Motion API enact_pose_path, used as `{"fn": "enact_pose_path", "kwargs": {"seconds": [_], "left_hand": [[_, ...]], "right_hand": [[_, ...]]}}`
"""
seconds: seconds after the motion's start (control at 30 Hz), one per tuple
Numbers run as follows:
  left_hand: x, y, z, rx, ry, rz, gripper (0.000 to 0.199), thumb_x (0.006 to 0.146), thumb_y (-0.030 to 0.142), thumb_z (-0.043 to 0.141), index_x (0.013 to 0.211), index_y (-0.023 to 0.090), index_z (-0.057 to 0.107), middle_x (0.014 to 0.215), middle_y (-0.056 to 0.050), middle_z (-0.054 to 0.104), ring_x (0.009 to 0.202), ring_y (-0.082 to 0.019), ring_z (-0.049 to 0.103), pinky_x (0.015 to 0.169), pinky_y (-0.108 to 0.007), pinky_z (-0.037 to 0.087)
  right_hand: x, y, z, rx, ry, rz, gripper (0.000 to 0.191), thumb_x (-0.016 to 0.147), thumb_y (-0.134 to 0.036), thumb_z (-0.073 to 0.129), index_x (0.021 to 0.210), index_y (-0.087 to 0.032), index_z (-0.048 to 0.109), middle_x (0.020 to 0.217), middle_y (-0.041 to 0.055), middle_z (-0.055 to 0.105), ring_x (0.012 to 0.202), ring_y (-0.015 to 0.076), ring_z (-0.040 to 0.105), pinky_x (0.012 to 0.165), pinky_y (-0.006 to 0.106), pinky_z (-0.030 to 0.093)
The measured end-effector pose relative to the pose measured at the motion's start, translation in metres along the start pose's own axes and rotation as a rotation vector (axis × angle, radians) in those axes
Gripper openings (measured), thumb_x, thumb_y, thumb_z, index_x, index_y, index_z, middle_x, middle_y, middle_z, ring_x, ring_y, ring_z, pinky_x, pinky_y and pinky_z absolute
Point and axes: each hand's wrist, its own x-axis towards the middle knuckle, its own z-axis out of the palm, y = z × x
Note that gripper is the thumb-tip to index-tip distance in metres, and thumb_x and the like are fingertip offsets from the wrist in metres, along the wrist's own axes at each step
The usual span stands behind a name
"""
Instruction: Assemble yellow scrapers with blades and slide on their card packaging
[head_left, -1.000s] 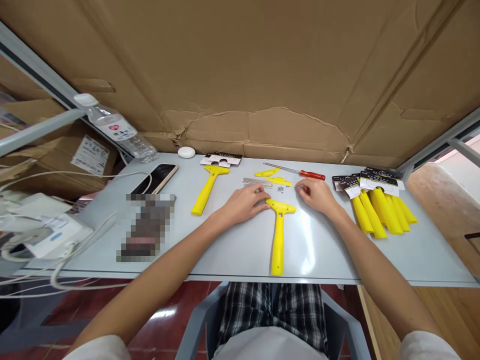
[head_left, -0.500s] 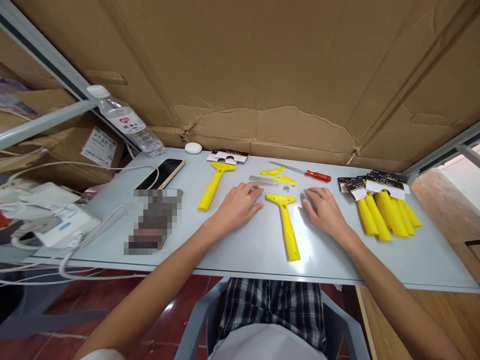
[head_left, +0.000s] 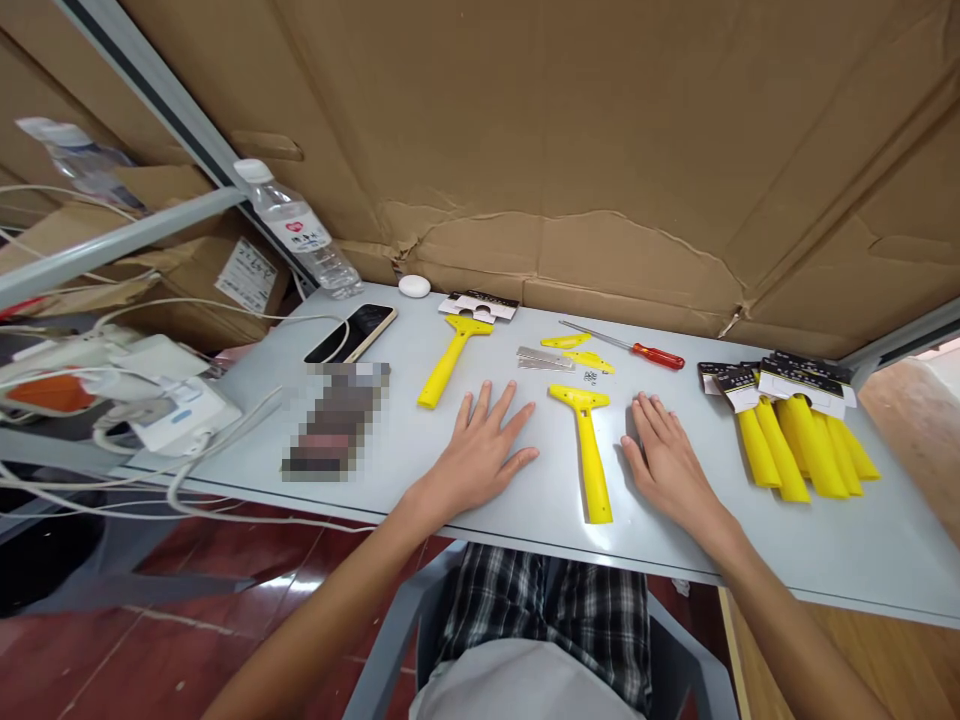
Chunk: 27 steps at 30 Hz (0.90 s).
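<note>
My left hand lies flat on the grey table with its fingers spread and nothing in it. On the other side of a yellow scraper handle, my right hand rests palm down, empty, fingers stretched out. Beyond the hands are metal blades, two small yellow pieces, one of them a pointed cover, and tiny screws. A red-handled screwdriver lies behind them. Another yellow scraper with a card at its head is left of the blades.
Several yellow scrapers with black-and-white cards lie at the right. At the left are a phone, a blurred dark object, a plastic bottle, a white case and a power strip with cables. Cardboard stands behind.
My left hand has drawn back from beside the blades and spread its fingers. My right hand has moved slightly nearer to me and flattened. The view has shifted a little.
</note>
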Motion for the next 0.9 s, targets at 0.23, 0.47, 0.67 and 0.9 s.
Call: {"fn": "enact_pose_path", "kwargs": {"seconds": [0.23,0.47,0.67,0.9], "left_hand": [[-0.002,0.003,0.001,0.079,0.009,-0.002,0.069,0.113,0.055,0.047,0.172,0.019,0.047,0.185,-0.018,0.027,0.170,-0.054,0.016,0.133,-0.078,0.020],[-0.002,0.006,0.002,0.133,0.021,-0.016,0.068,0.112,0.055,0.048,0.173,0.023,0.046,0.185,-0.016,0.028,0.171,-0.051,0.017,0.135,-0.075,0.021],[-0.003,0.006,0.004,0.142,0.034,0.000,0.069,0.113,0.053,0.047,0.172,0.019,0.047,0.184,-0.020,0.028,0.170,-0.053,0.015,0.134,-0.076,0.020],[-0.003,0.005,0.006,0.150,0.044,0.014,0.069,0.113,0.053,0.046,0.171,0.018,0.048,0.183,-0.021,0.028,0.170,-0.054,0.016,0.134,-0.077,0.021]], "right_hand": [[-0.003,-0.007,-0.002,-0.069,-0.025,0.014,0.072,0.115,-0.051,0.031,0.178,-0.017,0.030,0.181,0.0148,0.033,0.171,0.0375,0.027,0.138,0.070,0.027],[-0.007,-0.015,-0.010,-0.136,-0.080,0.044,0.072,0.116,-0.049,0.027,0.175,-0.009,0.035,0.182,0.0165,0.030,0.172,0.0365,0.024,0.139,0.068,0.022],[-0.007,-0.021,-0.014,-0.160,-0.126,0.117,0.072,0.115,-0.049,0.028,0.173,-0.006,0.038,0.183,0.0173,0.027,0.173,0.0372,0.021,0.139,0.069,0.018],[-0.007,-0.024,-0.016,-0.184,-0.166,0.133,0.071,0.115,-0.048,0.029,0.174,-0.010,0.037,0.183,0.0147,0.027,0.174,0.0349,0.019,0.141,0.064,0.018]]}}
